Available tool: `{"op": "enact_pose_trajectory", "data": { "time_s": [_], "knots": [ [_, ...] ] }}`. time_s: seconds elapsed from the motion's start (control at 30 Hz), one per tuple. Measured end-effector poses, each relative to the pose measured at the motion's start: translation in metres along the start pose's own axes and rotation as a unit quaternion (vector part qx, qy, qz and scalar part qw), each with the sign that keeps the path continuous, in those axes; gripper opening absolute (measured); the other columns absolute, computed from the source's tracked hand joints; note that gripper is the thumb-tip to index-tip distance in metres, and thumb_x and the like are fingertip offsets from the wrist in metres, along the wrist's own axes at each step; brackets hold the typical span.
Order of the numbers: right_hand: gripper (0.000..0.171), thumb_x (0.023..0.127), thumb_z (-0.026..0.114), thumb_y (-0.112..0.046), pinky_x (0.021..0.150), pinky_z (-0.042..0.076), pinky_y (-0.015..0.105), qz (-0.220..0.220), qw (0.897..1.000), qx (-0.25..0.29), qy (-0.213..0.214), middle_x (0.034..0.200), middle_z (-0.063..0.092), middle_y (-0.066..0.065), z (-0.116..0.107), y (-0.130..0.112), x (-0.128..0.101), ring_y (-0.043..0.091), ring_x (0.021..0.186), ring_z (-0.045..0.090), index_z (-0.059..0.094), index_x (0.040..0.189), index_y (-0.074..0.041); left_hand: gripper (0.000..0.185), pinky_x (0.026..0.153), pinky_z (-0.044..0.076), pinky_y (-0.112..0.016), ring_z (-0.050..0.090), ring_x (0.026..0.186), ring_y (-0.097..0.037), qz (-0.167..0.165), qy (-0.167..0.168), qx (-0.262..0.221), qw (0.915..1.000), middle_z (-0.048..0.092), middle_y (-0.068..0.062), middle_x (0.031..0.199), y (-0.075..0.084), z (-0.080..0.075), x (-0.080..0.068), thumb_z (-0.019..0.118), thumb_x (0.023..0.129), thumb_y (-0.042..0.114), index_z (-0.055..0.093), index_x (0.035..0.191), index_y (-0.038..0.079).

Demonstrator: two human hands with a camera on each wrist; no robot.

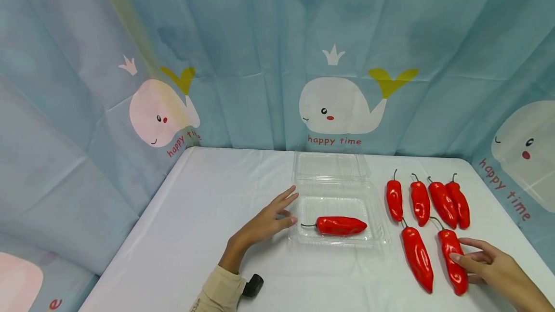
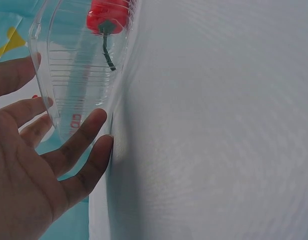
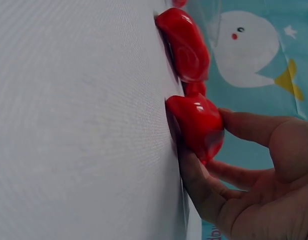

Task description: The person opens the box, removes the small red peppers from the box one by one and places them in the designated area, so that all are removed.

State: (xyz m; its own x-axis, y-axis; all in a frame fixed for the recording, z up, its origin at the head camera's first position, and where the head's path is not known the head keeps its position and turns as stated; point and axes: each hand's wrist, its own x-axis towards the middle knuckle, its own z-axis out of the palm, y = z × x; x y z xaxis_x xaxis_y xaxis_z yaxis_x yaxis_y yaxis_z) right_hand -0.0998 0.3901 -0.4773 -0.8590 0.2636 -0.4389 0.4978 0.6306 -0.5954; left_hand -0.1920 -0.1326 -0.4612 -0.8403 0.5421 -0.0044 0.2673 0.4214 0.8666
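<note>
A clear plastic clamshell container [image 1: 377, 227] lies with its lid folded back, and one red pepper [image 1: 341, 226] rests inside, stem to the left. At the container's left rim is my left hand [image 1: 269, 220], fingers spread and mostly straight; the left wrist view puts the fingertips [image 2: 97, 118] right by the clear wall. Over on the right, my right hand [image 1: 490, 261] grips another red pepper [image 1: 453, 261] between thumb and fingers. In the right wrist view the thumb presses the top of this pepper [image 3: 196, 125] while a finger reaches beneath it, close to the table.
Just left of the gripped pepper lies another red pepper [image 1: 417, 256]. Several more, including one pepper [image 1: 394, 200], form a row behind, stems pointing away. A white cloth covers the table [image 1: 182, 235], and a blue whale-print curtain [image 1: 243, 61] hangs behind it.
</note>
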Motion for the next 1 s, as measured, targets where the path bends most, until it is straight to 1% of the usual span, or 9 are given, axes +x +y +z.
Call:
{"op": "enact_pose_trajectory", "data": {
  "time_s": [0.33,0.43,0.63,0.73,0.83,0.93,1.0],
  "knots": [
    [0.096,0.093,0.079,-0.042,0.071,0.065,0.043,0.002,1.0,-0.013,0.009,0.108,0.062,0.038,0.001,0.0,0.002,0.02,0.076,0.067,0.026,0.149,0.017,0.07,0.112,0.048,-0.056,0.063,0.13,-0.027,0.0,-0.001,-0.001,1.0,0.015,0.009,0.178,0.0,0.0,0.001,0.063,0.107,0.029,0.032,0.168,0.014],
    [0.098,0.092,0.08,-0.042,0.071,0.066,0.042,-0.002,1.0,-0.015,0.01,0.11,0.061,0.039,0.0,0.0,0.004,0.019,0.078,0.067,0.026,0.149,0.016,0.07,0.112,0.048,-0.056,0.064,0.129,-0.027,0.0,0.0,-0.002,1.0,0.015,0.008,0.178,0.001,0.0,0.0,0.063,0.107,0.028,0.032,0.168,0.014],
    [0.099,0.094,0.078,-0.044,0.073,0.066,0.044,-0.014,1.0,-0.018,0.003,0.115,0.059,0.041,-0.004,-0.005,0.003,0.017,0.08,0.068,0.024,0.151,0.017,0.07,0.112,0.049,-0.055,0.064,0.129,-0.027,0.0,0.0,-0.004,1.0,0.014,0.008,0.178,0.002,0.0,0.0,0.063,0.107,0.028,0.031,0.168,0.014],
    [0.099,0.094,0.077,-0.046,0.075,0.066,0.046,-0.018,1.0,-0.02,0.004,0.122,0.055,0.045,-0.006,-0.009,0.001,0.02,0.084,0.069,0.024,0.151,0.016,0.071,0.112,0.048,-0.055,0.064,0.129,-0.028,0.001,-0.001,-0.006,1.0,0.014,0.007,0.179,0.001,0.0,0.0,0.063,0.107,0.027,0.031,0.168,0.013],
    [0.1,0.095,0.076,-0.047,0.077,0.065,0.048,-0.023,0.999,-0.024,0.009,0.132,0.049,0.048,-0.008,-0.014,-0.001,0.026,0.089,0.07,0.024,0.152,0.015,0.07,0.112,0.049,-0.055,0.064,0.129,-0.027,0.001,-0.001,-0.003,1.0,0.014,0.008,0.179,0.001,0.0,0.0,0.063,0.107,0.028,0.031,0.168,0.015],
    [0.099,0.096,0.075,-0.049,0.079,0.065,0.053,-0.035,0.999,-0.034,0.016,0.138,0.047,0.047,-0.01,-0.019,-0.002,0.04,0.097,0.069,0.025,0.154,0.015,0.07,0.111,0.049,-0.054,0.064,0.129,-0.026,-0.002,0.0,-0.002,1.0,0.014,0.009,0.178,0.0,0.0,0.0,0.063,0.107,0.028,0.031,0.168,0.018],
    [0.099,0.097,0.072,-0.05,0.081,0.063,0.058,-0.042,0.998,-0.042,0.02,0.141,0.045,0.047,-0.011,-0.022,-0.004,0.051,0.107,0.064,0.025,0.154,0.014,0.07,0.111,0.049,-0.053,0.064,0.129,-0.025,-0.002,0.0,-0.002,1.0,0.014,0.009,0.178,0.0,0.0,0.0,0.063,0.107,0.029,0.031,0.169,0.019]
  ]
}}
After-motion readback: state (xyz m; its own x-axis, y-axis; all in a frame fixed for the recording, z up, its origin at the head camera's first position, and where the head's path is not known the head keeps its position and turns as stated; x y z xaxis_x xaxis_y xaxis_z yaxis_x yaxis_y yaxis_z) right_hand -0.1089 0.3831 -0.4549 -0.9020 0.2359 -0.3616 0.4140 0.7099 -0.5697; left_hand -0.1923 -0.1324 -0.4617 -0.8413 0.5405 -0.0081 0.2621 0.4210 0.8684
